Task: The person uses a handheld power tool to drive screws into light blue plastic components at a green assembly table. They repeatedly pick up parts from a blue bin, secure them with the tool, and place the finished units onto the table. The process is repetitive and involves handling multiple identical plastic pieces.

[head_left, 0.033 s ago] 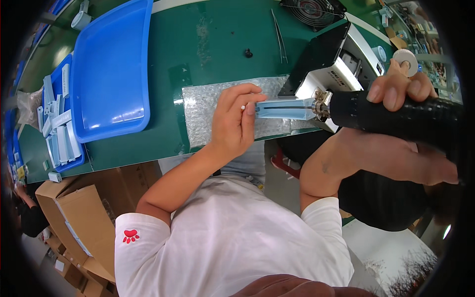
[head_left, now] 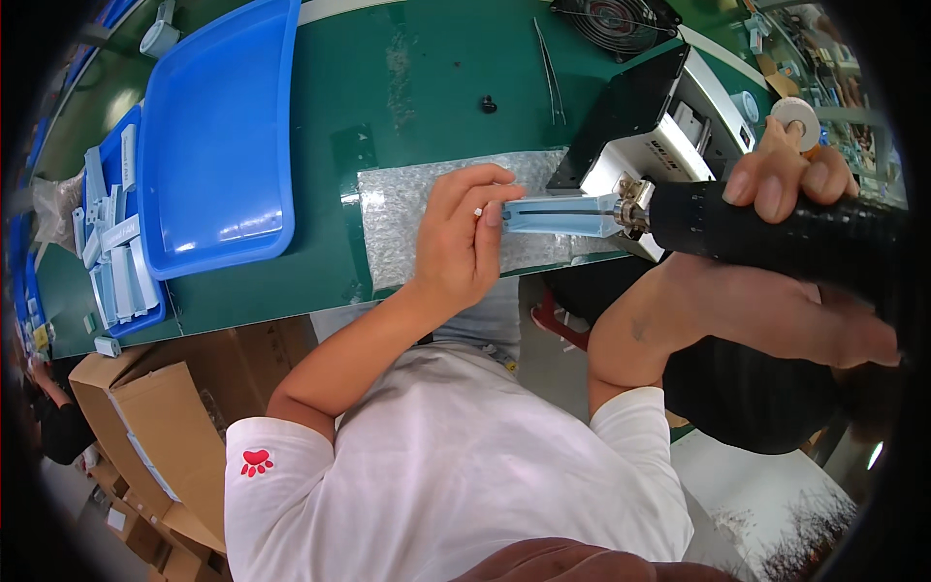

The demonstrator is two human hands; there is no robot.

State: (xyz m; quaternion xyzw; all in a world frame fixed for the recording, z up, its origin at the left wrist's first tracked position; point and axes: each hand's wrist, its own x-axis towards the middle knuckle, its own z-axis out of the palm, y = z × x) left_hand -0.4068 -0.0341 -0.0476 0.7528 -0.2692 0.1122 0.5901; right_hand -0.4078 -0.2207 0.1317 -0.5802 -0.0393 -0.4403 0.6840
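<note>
Barely anything separates this instant from the one just before: near the front edge of a green bench (head_left: 339, 97), a worker's left hand (head_left: 458, 235) pinches one end of a narrow, pale-blue plastic piece (head_left: 567, 225), while the right hand (head_left: 752, 293) curls around a thick black cylinder (head_left: 690, 218) whose metal fitting (head_left: 634, 207) appears to meet the other end. The piece sits above clear bubble wrap (head_left: 390, 228), before a boxy black-and-white machine (head_left: 626, 112). The steady hold suggests a step under way, unfinished. Toward the bench's left end lie similar pale-blue parts (head_left: 122, 279).
</note>
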